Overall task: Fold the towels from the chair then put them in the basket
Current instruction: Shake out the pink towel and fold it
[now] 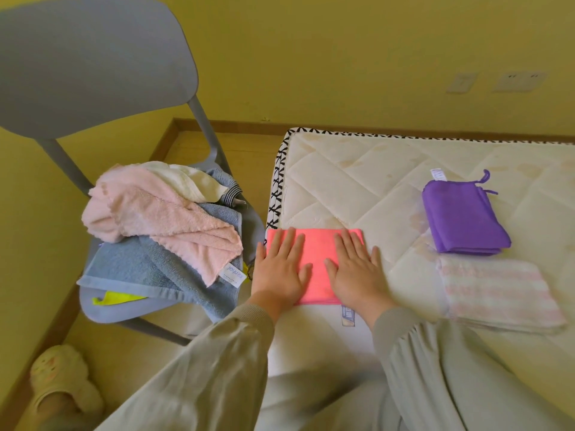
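Your left hand and right hand lie flat, gripping nothing, on the folded coral-pink towel; folded purple cloth and pink-striped towel look done, grey plastic chair holds an unfolded pile of towels, no basket visible

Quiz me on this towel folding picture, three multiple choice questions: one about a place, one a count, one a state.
1. The purple towel lies on: A the chair; B the mattress; C the floor.
2. Finished folded towels beside the coral towel: A two; B three; C five.
3. The left hand and right hand on it are: A gripping it; B lifted off; C flat, fingers straight.
Answers: B, it rests on the quilted top; A, the purple one and the striped towel; C, both palms press down.
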`<action>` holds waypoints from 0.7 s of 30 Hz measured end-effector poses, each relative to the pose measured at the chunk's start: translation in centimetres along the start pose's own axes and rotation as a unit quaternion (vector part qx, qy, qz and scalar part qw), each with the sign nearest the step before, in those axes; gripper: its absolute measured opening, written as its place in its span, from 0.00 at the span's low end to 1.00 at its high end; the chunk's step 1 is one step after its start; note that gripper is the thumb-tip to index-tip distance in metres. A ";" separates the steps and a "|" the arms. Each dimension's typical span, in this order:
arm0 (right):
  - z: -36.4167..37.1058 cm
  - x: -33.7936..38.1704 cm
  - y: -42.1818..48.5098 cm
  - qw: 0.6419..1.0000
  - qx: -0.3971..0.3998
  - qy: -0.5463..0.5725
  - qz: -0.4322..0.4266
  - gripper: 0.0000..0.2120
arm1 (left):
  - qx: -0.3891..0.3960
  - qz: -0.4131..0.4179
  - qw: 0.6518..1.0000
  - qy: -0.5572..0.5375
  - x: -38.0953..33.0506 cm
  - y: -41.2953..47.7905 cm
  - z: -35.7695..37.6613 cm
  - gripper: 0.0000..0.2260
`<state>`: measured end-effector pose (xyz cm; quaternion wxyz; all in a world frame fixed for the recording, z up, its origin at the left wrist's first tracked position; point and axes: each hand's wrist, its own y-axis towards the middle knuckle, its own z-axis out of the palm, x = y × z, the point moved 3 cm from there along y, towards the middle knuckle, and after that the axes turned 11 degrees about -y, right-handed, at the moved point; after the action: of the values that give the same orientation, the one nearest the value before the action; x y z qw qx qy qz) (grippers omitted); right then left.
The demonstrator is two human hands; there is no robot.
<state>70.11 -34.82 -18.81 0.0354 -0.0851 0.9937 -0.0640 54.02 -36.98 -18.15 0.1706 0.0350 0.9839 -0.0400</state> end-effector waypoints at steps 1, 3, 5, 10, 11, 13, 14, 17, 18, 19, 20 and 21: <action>0.0 -0.3 0.0 1.000 0.013 0.003 0.012 0.31 | -0.004 -0.012 1.000 -0.004 0.3 -0.2 0.0 0.29; -0.1 -0.9 -0.1 0.998 0.032 0.019 0.046 0.32 | -0.008 -0.029 1.000 -0.009 0.7 -0.6 0.0 0.30; -0.2 -1.6 -0.4 0.994 0.047 0.042 0.093 0.32 | -0.011 -0.040 0.999 -0.020 0.9 -0.7 0.0 0.31; -1.2 -3.0 -0.5 0.984 0.079 0.056 0.147 0.33 | 0.008 -0.049 0.998 -0.046 1.1 -0.5 -0.1 0.33; -1.7 -3.0 -0.3 0.985 0.059 0.062 0.152 0.31 | 0.013 -0.048 0.998 -0.047 1.1 -0.5 -0.2 0.32; -2.5 -3.1 0.3 0.976 0.017 0.124 0.179 0.22 | 0.018 -0.049 0.998 -0.040 1.0 -0.4 -0.2 0.32; -2.8 -3.2 0.6 0.960 0.019 0.192 0.203 0.18 | 0.020 -0.051 0.998 -0.035 1.0 -0.3 -0.2 0.31; -2.9 -3.5 0.9 0.894 0.068 0.362 0.254 0.11 | 0.032 -0.054 0.998 -0.027 0.9 -0.2 -0.2 0.31; -3.2 -3.3 0.9 0.896 0.064 0.368 0.242 0.08 | 0.043 -0.052 0.997 -0.022 0.9 -0.2 -0.4 0.30; -3.7 -3.0 0.9 0.905 0.045 0.363 0.218 0.05 | 0.060 -0.050 0.997 -0.016 0.8 -0.1 -0.6 0.29; -4.3 -2.7 0.9 0.912 0.019 0.362 0.193 0.04 | 0.076 -0.048 0.996 -0.011 0.6 0.0 -1.0 0.29; -5.1 -2.3 0.8 0.915 -0.006 0.365 0.169 0.05 | 0.085 -0.048 0.995 -0.014 0.5 0.1 -1.6 0.29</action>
<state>71.79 -33.02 -13.69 -0.3201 0.1135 0.9373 -0.0779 53.05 -36.67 -16.84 0.1782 0.0021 0.9751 -0.1322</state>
